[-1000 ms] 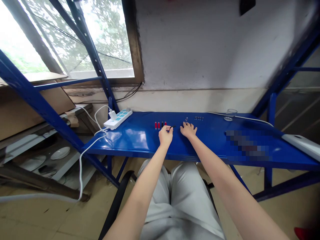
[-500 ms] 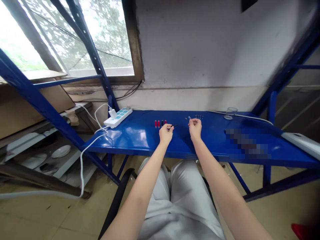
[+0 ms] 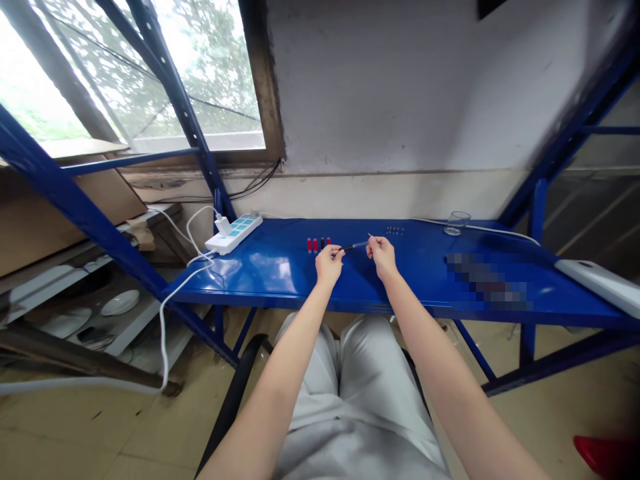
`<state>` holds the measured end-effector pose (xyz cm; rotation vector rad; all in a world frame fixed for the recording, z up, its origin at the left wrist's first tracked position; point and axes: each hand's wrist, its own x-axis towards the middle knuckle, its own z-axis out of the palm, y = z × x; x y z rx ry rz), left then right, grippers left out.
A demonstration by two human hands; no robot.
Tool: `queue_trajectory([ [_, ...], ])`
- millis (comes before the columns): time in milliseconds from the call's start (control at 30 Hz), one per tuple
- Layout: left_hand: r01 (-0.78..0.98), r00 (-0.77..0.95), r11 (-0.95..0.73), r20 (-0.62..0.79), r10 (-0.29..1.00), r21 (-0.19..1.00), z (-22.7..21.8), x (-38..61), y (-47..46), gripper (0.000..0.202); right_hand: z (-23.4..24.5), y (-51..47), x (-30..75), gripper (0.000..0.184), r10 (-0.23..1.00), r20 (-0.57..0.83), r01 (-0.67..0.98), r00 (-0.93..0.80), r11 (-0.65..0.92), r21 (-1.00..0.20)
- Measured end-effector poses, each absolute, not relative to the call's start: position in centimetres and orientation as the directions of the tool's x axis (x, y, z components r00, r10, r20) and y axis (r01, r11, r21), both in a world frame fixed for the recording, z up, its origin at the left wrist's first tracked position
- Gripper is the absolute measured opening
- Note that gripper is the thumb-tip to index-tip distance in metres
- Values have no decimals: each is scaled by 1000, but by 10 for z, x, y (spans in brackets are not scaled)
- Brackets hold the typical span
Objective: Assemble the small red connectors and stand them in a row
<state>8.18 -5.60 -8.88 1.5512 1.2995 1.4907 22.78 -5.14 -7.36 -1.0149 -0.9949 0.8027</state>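
My left hand [image 3: 329,264] is closed in a pinch on a thin dark stick-like piece [image 3: 346,249] whose tip points right. My right hand [image 3: 381,254] is closed on a small clear piece [image 3: 361,245], held close to that tip above the blue metal shelf [image 3: 280,273]. Just behind my left hand stands a short row of small red and black caps [image 3: 317,244]. A cluster of tiny dark parts [image 3: 395,231] lies behind my right hand.
A white power strip [image 3: 234,234] with a plugged charger and white cable sits at the shelf's left end. A clear glass [image 3: 457,223] stands at the back right, a white flat object [image 3: 597,283] at the far right. Blue rack posts frame both sides.
My right hand rose from lying flat on the shelf, reached back to the small parts, then came left holding a clear piece toward the stick in my left hand.
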Motion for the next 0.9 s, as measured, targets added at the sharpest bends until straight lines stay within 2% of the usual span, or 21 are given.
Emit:
queue_trajectory([
  [200,215,-120,-333,364,924,918,-88,82,-58,16,-72,-53,228,36,910,244,-124,335,299,-946],
  [500,168,-64,-317,331,941,933,-73,82,-71,16,-69,-54,228,34,950,174,-292,258,249,-923],
  [900,46,-29,-330,331,943,943,-76,81,-67,19,-68,-55,230,35,968,176,-311,180,226,-923],
])
